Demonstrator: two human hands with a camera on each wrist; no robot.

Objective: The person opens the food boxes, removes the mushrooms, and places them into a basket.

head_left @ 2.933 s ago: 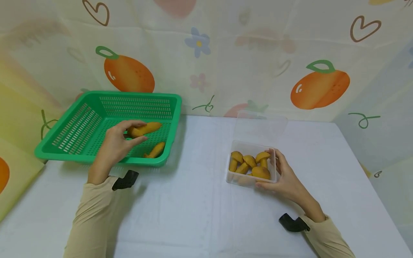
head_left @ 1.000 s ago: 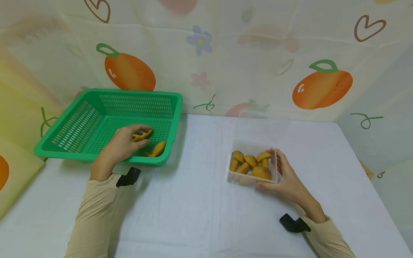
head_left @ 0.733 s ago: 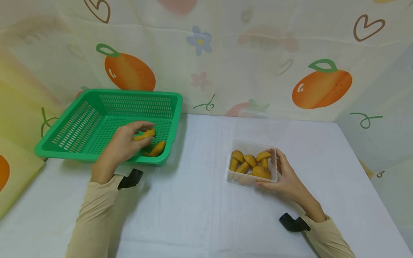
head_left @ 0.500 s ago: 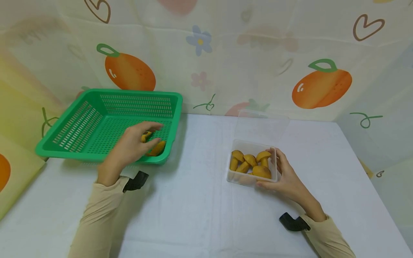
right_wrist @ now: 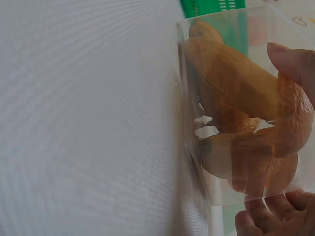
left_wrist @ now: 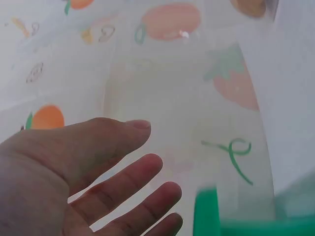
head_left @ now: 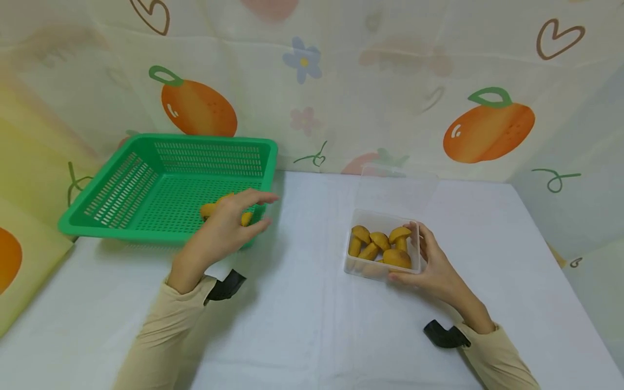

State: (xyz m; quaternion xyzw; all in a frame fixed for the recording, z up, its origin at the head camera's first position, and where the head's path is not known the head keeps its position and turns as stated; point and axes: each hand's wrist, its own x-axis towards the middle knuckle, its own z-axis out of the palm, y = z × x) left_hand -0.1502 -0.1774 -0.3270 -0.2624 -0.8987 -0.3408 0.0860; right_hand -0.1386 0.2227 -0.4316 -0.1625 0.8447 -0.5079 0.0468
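My left hand [head_left: 226,222] hovers over the front right corner of the green basket [head_left: 131,235]. In the left wrist view its thumb and fingers [left_wrist: 130,187] are spread apart with nothing between them. Two yellow-brown mushroom-like pieces [head_left: 208,210] show in the basket, partly hidden by that hand. On the right, my right hand [head_left: 434,268] holds a clear plastic box [head_left: 366,269] by its right end, thumb at the front and fingers behind. Several yellow-brown mushrooms [head_left: 396,258] lie inside the box. The right wrist view shows them through its clear wall [right_wrist: 236,17].
A clear lid [head_left: 400,189] stands or lies just behind the box; its exact pose is hard to tell. White cloth [head_left: 302,309] covers the table. A printed curtain [head_left: 341,81] hangs along the back edge.
My left hand was around a mushroom-like piece in the basket; it has moved right, off the piece, to the basket's front right corner. The right hand and box have stayed in place.
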